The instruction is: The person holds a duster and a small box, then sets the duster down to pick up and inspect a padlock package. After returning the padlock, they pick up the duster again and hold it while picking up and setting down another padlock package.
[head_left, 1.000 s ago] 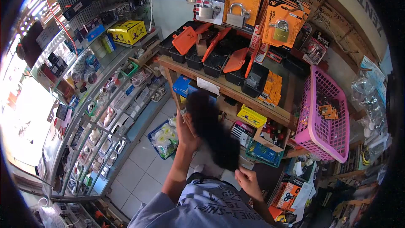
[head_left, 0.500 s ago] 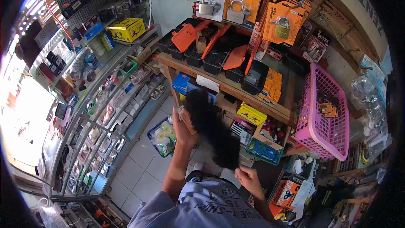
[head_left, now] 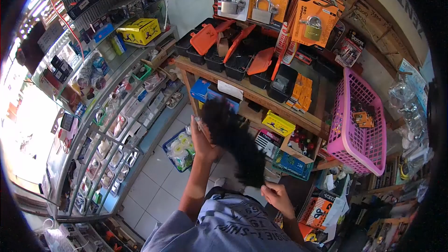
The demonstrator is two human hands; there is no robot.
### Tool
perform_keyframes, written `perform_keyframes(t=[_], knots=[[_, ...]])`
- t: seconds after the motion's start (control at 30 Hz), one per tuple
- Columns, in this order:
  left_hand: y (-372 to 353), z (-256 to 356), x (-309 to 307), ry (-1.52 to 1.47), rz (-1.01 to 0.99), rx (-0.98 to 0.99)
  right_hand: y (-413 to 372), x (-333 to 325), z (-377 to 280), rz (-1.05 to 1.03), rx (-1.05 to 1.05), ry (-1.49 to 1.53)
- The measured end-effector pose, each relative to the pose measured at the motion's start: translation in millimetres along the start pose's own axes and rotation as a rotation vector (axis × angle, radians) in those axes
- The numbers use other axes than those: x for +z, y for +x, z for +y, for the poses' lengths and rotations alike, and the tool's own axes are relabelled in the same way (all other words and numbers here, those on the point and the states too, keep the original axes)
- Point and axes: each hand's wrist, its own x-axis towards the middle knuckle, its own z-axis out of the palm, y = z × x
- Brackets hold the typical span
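Observation:
In front of my body is a fluffy black duster [head_left: 235, 142], slanting from upper left to lower right. My right hand [head_left: 278, 197] is closed around its lower end; the handle is mostly hidden by the fingers. My left hand [head_left: 203, 144] is raised at the duster's upper left end, fingers pointing up. It seems to hold a small brownish, flat-sided item [head_left: 204, 129], partly covered by the black bristles, and I cannot make out its kind. The bristles touch or overlap that item.
Ahead, a wooden shelf [head_left: 261, 94] bears black bins [head_left: 237, 69] with orange lids; carded padlocks [head_left: 312, 25] hang above. A pink basket [head_left: 343, 137] is at right. Glass shelving [head_left: 119, 158] curves along the left. A blue basket [head_left: 179, 168] of packets stands on the tiled floor [head_left: 151, 182].
The duster's bristles, smeared by motion before, now show more sharply and have shifted slightly. Both hands stay in nearly the same places.

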Motion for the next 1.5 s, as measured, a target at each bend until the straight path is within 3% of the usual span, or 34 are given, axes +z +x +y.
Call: perform_keyframes(t=[0.03, 0.13, 0.17, 0.2, 0.27, 0.3, 0.33, 0.4, 0.47, 0.53, 0.63, 0.7, 0.73, 0.83, 1.03, 1.2, 1.27, 1.3, 1.33, 1.37, 1.4, 1.47, 1.5], knots=[[3, 3, -22, 0.327, -0.187, 0.089, 2, 0, -2, -0.04, -0.034, 0.03], [5, -1, -27, 0.22, -0.126, 0.056, 1, -2, -8, 0.027, -0.044, -0.024], [3, 4, -24, -0.046, -0.047, -0.041, 0, -4, -6, 0.029, -0.043, -0.022], [3, 3, -24, -0.046, -0.046, -0.043, 0, -7, -3, -0.002, 0.006, -0.03], [3, -2, -23, 0.156, -0.148, 0.076, 0, -9, -3, -0.035, 0.052, -0.041], [0, -4, -19, 0.141, -0.346, 0.051, 0, -9, -7, -0.024, 0.014, -0.058], [-1, -5, -14, 0.141, -0.345, 0.051, 0, -9, -8, -0.012, -0.025, -0.074], [-6, -5, -1, 0.123, 0.107, -0.009, 1, -4, 5, 0.037, -0.034, -0.015], [-2, -5, -23, 0.074, 0.102, -0.043, 1, -2, 9, 0.089, -0.045, 0.043], [-5, -10, -13, 0.208, 0.177, -0.01, 0, 0, -2, 0.062, -0.089, 0.137], [-10, -15, -9, 0.146, 0.114, -0.097, 5, -1, 0, -0.002, -0.168, 0.126], [-8, -15, -9, 0.102, 0.094, -0.123, 10, -1, 5, 0.015, -0.103, 0.029], [-6, -13, -8, 0.09, 0.088, -0.082, 11, -2, 6, 0.026, -0.042, -0.07], [-2, -5, -9, 0.09, 0.099, 0.005, 2, -8, 3, -0.067, 0.102, 0.011], [-5, 12, -6, 0.165, 0.057, 0.053, -17, -21, 26, -0.127, 0.128, -0.001], [-7, 1, -12, 0.146, 0.007, -0.002, -21, -12, 15, -0.026, 0.088, 0.027], [-8, -10, -5, 0.299, 0.153, 0.028, -18, -5, 8, 0.044, 0.079, 0.056], [-3, -13, -19, 0.302, 0.151, 0.024, -15, -4, 6, -0.035, 0.0, 0.005], [7, -17, -44, 0.479, -0.079, 0.113, -14, -3, 6, -0.114, -0.08, -0.048], [12, -19, -58, 0.65, -0.312, 0.203, -16, 2, 4, -0.054, -0.034, -0.055], [7, -17, -43, 0.65, -0.313, 0.201, -16, 3, 2, -0.052, -0.034, -0.054], [-8, -9, 0, 0.149, -0.02, 0.037, -15, 3, 0, 0.078, 0.069, -0.02], [-7, -6, 0, 0.263, 0.081, 0.056, -16, 2, 1, 0.074, 0.073, -0.021]])
